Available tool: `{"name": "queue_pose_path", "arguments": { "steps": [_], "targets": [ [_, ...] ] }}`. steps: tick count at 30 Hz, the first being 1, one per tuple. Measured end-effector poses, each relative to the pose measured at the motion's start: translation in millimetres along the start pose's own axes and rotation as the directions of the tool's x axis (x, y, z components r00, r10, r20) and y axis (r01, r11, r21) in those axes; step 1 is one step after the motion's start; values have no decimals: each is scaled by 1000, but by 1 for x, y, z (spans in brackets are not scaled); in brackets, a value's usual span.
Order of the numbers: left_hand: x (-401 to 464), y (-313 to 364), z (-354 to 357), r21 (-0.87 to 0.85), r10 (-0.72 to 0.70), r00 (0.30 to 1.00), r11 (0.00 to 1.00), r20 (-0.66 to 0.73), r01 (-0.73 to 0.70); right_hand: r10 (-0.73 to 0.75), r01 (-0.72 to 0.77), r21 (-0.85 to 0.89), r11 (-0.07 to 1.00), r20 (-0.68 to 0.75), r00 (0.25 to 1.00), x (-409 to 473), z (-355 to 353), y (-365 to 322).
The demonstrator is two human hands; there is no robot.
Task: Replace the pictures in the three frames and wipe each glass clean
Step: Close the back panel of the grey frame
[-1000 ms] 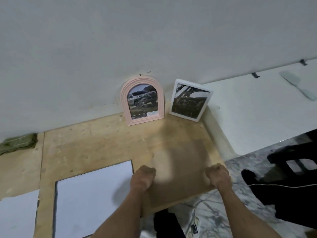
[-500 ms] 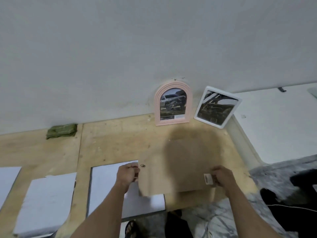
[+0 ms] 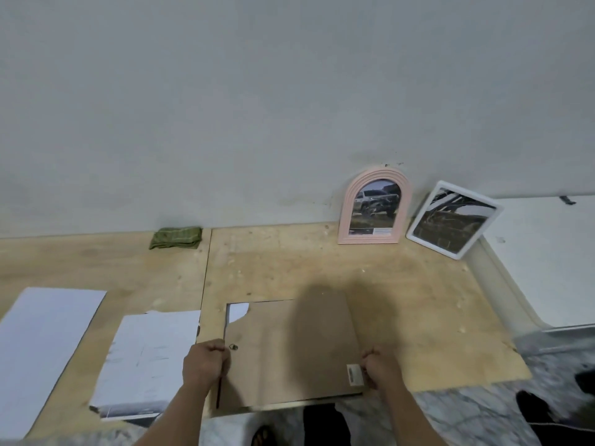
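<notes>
- Two hands hold the third frame by its side edges: the left hand [image 3: 206,365] curls round the left edge, the right hand [image 3: 381,366] round the right edge near a pale sticker [image 3: 354,375]. Each grip is clamped on the frame, fingers curled, nothing loose.
- Third frame [image 3: 289,352]: lies back-up, brown backing board facing the camera, at the near edge of the table [image 3: 402,284]. A small turn clip [image 3: 233,347] shows just beside the left hand. Judgement: it is laid face-down so the backing can be opened or fastened.
- A white corner of paper [image 3: 238,311] shows at the top-left of the backing, where the board looks chipped or cut away. Whether this is the new picture seated inside cannot be told.
- Pink arched frame [image 3: 375,210] stands upright against the wall, holding a picture of a vehicle. White frame [image 3: 454,218] leans tilted just beside it, to its right, also filled. Judgement: both are parked at the back, out of the working area; whether their glass is wiped cannot be told.
- Green cloth [image 3: 176,237] lies folded by the wall, well apart from the hands. Judgement: kept within reach for wiping.
- White sheets [image 3: 151,358] lie flat to the left of the third frame, one with a ragged edge.
- Judgement: two-handed edge hold suits squaring or turning the frame without pressing on the glass beneath.
</notes>
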State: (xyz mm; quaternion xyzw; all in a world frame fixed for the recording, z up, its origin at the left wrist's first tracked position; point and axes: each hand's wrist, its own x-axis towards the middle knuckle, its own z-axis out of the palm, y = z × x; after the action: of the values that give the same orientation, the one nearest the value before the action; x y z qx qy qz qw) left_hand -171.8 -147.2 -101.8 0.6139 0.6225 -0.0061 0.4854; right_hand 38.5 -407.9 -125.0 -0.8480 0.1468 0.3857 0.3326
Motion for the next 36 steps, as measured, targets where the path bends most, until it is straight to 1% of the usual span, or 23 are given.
{"name": "queue_pose_path", "arguments": {
  "steps": [3, 7, 11, 14, 16, 19, 22, 25, 30, 33, 36],
  "targets": [
    [8, -9, 5, 120, 41, 999, 992, 8, -42, -52, 49, -68, 997, -49, 997, -5, 3, 3],
    [2, -6, 8, 237, 113, 993, 966, -23, -104, -85, 71, -145, 987, -93, 992, -10, 6, 9],
    [0, -8, 14, 243, 107, 992, 966, -72, -87, -83, 65, -152, 986, -111, 990, -10, 5, 6],
    [3, -8, 15, 242, 90, 990, 968, -108, -62, -102, 83, -187, 979, -96, 990, -11, 6, 0],
    [5, -7, 14, 235, 79, 988, 971, -132, -47, -103, 86, -180, 980, -86, 991, -12, 8, -3],
    [6, -5, 12, 237, 67, 988, 971, -139, -32, -104, 84, -201, 976, -89, 991, -13, 10, -5],
    [5, -5, 10, 206, 29, 994, 979, -105, -7, -103, 76, -241, 967, -102, 989, -16, 12, -6],
    [2, -4, 11, 136, 0, 998, 991, -60, 9, -80, 52, -187, 981, -145, 986, -17, 12, -9],
    [-2, -4, 9, 19, -12, 1000, 1000, -22, 13, -38, 37, -33, 999, -25, 999, -10, 15, -6],
    [6, -12, 5, -56, -72, 997, 996, 31, 73, -12, 12, 2, 1000, 36, 999, -4, 12, -2],
    [13, -21, 1, -155, -140, 980, 974, 142, 162, 23, -30, 130, 991, 50, 998, -10, 4, -5]
  ]
}}
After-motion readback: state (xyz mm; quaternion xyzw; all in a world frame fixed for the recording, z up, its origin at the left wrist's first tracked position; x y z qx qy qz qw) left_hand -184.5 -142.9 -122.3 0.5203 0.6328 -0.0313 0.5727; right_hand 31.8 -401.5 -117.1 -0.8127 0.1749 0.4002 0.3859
